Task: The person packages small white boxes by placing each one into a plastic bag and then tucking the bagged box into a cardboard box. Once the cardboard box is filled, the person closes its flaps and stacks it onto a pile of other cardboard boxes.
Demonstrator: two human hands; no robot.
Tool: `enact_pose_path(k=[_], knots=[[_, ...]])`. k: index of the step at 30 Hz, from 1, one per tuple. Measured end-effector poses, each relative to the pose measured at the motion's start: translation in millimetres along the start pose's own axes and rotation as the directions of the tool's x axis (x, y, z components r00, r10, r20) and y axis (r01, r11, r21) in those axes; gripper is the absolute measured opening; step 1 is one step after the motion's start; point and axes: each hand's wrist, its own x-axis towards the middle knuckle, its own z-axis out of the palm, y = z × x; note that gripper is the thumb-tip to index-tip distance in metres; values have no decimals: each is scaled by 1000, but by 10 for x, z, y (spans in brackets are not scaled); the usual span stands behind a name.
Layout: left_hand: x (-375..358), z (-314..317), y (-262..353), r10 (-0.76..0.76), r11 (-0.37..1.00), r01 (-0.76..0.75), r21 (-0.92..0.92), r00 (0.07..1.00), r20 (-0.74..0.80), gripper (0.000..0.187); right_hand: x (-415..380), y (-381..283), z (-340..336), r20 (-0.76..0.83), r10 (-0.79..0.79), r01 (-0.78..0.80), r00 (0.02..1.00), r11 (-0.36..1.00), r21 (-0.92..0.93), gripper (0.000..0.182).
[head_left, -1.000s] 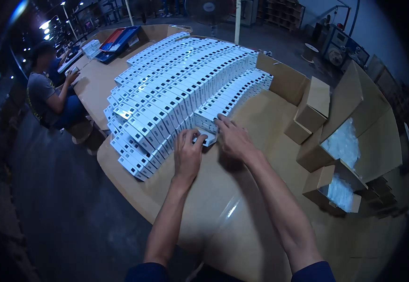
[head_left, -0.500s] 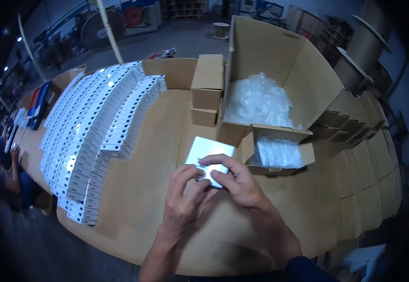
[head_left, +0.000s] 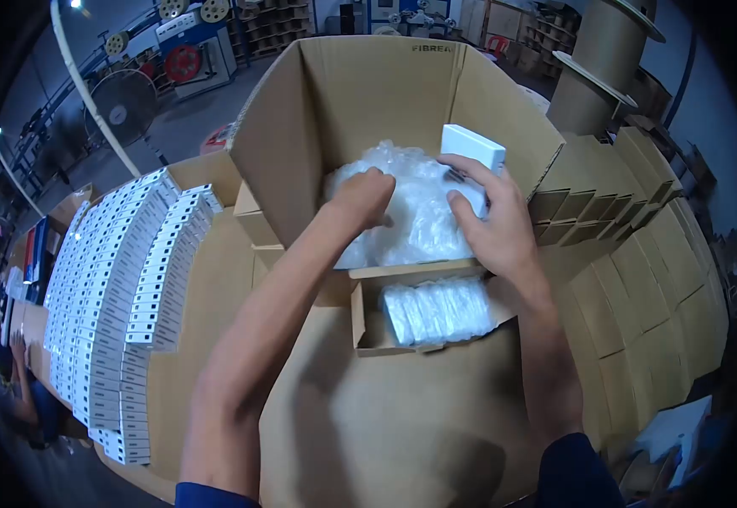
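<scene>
In the head view, my right hand (head_left: pixel 499 216) holds a white flat box (head_left: pixel 472 151) up at the right side of a large open carton (head_left: pixel 377 89). My left hand (head_left: pixel 364 201) reaches into the same carton, its fingers closed on a clear bubble-wrap bag (head_left: pixel 383 222) at the pile's left part. Clear bubble-wrap bags (head_left: pixel 423 224) fill the carton's lower part. Just in front stands a small open cardboard box (head_left: pixel 356 315) with several wrapped packs (head_left: pixel 438 311) in a row.
Rows of stacked white boxes (head_left: pixel 102 292) cover the table's left side. Folded cardboard boxes (head_left: pixel 639 313) lie along the right. Large spools (head_left: pixel 588 93) stand behind. Another person's arm (head_left: pixel 19 364) shows at the far left.
Both hands have gone from the table's middle up into the large carton. The right hand has carried the white box there; the left has let go of it. The view has turned right.
</scene>
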Motion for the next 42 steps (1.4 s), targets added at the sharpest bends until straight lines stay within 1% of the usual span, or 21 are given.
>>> enact_pose_path(k=[1, 3, 5, 8, 12, 13, 16, 17, 20, 21, 24, 28, 29, 32, 34, 35, 36, 38, 39, 40, 42], knots=[[98, 150, -42, 16, 1000, -16, 26, 1000, 11, 23, 39, 55, 22, -8, -3, 4, 1000, 1000, 18, 38], [313, 369, -212, -90, 995, 93, -37, 993, 81, 25, 92, 151, 47, 2, 16, -16, 1000, 999, 41, 37], [284, 165, -135, -175, 973, 194, -124, 973, 147, 27, 94, 175, 76, 1, 40, -40, 999, 998, 43, 37], [131, -106, -42, -321, 874, 278, -399, 946, -43, 26, 81, 284, 137, 23, 64, -66, 998, 995, 71, 38], [-81, -418, 150, -401, 802, 196, -564, 877, -265, 19, 133, 402, 265, 42, 110, -113, 993, 990, 80, 35], [-95, -363, 147, -328, 848, 62, -526, 841, -430, 15, 175, 374, 270, 59, 150, -150, 987, 989, -2, 46], [-136, -360, 328, -348, 808, -28, -589, 783, -515, 12, 325, 305, 404, 149, 309, -292, 939, 948, -123, 64], [-120, -309, 347, -351, 804, -58, -592, 757, -551, 11, 387, 416, 523, 124, 294, -286, 948, 955, -76, 76], [-52, -210, 360, -469, 690, -153, -708, 650, -598, 11, 488, 456, 594, 314, 457, -535, 832, 812, 235, 66], [-49, -227, 328, -519, 593, -173, -786, 664, -538, 13, 436, 389, 575, 302, 385, -487, 872, 748, 451, 47], [-63, -305, 268, -642, 568, -107, -816, 563, -520, 15, 354, 369, 594, 163, 277, -319, 947, 741, 591, 30], [-368, -532, 503, -735, 226, -114, -968, 632, -246, 29, 196, 218, 397, 113, 295, -304, 949, 752, 584, 26], [-473, -548, 547, -725, 164, -80, -983, 666, -176, 40, 109, 150, 307, 9, 243, -234, 970, 925, 299, 26], [-850, -613, 873, -575, -296, -128, -946, 815, 70, 41, -281, -121, 221, -190, 153, -121, 970, 978, 170, 27], [-1162, -566, 1178, -567, 260, 2, -966, 809, -151, 37, -587, -296, 219, -270, 89, -72, 959, 995, 69, 28], [-1256, -455, 1353, -628, 236, -128, -963, 737, -251, 28, -758, -386, 229, -279, 116, -94, 953, 991, 91, 28], [-1417, -355, 1467, -678, 218, -59, -974, 709, -194, 22, -931, -481, 238, -285, 144, -116, 948, 987, 111, 28], [-1649, -319, 1716, -740, 255, -120, -960, 614, -273, 21, -1316, -611, 295, -241, 264, -189, 934, 937, 294, 29], [-1814, -261, 1774, -761, 226, -51, -973, 615, -209, 24, -1514, -690, 276, -175, 313, -233, 934, 901, 365, 31], [-1980, -203, 1823, -769, 228, -56, -972, 602, -215, 25, -1725, -756, 208, -89, 353, -297, 931, 879, 373, 33], [-2272, -135, 1900, -780, 240, -70, -968, 581, -235, 27, -2121, -858, 175, 22, 477, -391, 879, 694, 604, 32]])
